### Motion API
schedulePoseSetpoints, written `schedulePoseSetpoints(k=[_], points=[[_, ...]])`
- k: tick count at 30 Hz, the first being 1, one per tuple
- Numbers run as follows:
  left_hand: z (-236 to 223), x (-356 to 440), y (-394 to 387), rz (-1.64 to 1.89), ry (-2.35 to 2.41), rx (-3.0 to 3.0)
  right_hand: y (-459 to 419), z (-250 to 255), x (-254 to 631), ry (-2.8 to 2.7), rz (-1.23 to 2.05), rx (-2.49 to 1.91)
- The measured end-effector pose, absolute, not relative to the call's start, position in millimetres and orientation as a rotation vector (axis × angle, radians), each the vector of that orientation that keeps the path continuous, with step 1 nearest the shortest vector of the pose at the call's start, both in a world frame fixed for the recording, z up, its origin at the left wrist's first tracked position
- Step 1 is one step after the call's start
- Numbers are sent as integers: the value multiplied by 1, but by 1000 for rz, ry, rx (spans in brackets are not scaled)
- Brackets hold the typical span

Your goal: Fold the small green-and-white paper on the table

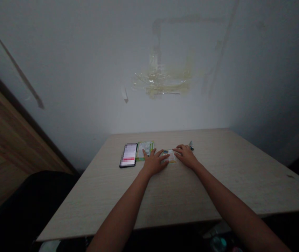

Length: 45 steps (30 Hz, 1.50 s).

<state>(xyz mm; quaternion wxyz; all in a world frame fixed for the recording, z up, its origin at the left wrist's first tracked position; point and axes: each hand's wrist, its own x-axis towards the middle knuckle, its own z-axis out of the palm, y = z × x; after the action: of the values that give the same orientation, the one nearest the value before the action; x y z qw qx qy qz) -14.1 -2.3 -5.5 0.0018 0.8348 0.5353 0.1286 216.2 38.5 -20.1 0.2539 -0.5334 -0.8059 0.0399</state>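
A small white printed card or packet (pixel 171 156) with a coloured lower edge lies flat on the table. My left hand (pixel 154 162) is spread out, its right-side fingers touching the card's left side. My right hand (pixel 185 155) reaches the card's right edge with its fingers stretched out. Left of my left hand lies a green-and-white printed packet (pixel 143 148), partly covered by my fingertips. A phone (pixel 129 154) with a lit, pixelated screen rests beside that packet. Just beyond my right hand sits a small crumpled scrap (pixel 191 145).
The pale wooden table (pixel 99 196) stands against a grey wall (pixel 86 70) with old yellowed tape (pixel 165 82) on it. On the left are a wooden panel (pixel 5 140) and a dark object (pixel 41 196). Below the table's front edge, several items are too dark to make out.
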Motion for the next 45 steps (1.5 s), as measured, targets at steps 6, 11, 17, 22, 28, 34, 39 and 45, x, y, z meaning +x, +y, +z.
schedulePoseSetpoints(k=[6,11,17,22,28,34,39,45], points=[[-5,-14,-3,401,1670,2624,35,-18,216,-2156,108,-1427],[-5,-13,-3,390,1673,2609,36,-19,214,-2135,100,-1449],[-4,-14,-3,378,1672,2621,41,-18,218,-2151,186,-1470],[-3,-13,-4,366,1687,2621,40,-18,225,-2195,246,-1407],[-6,-14,-3,429,1666,2614,42,-23,232,-2228,330,-1370],[-6,-15,-3,410,1677,2617,39,-22,234,-2280,364,-1377],[-6,-15,-2,386,1687,2614,35,-18,235,-2316,428,-1390],[-7,-14,-2,393,1681,2622,35,-21,238,-2278,449,-1336]])
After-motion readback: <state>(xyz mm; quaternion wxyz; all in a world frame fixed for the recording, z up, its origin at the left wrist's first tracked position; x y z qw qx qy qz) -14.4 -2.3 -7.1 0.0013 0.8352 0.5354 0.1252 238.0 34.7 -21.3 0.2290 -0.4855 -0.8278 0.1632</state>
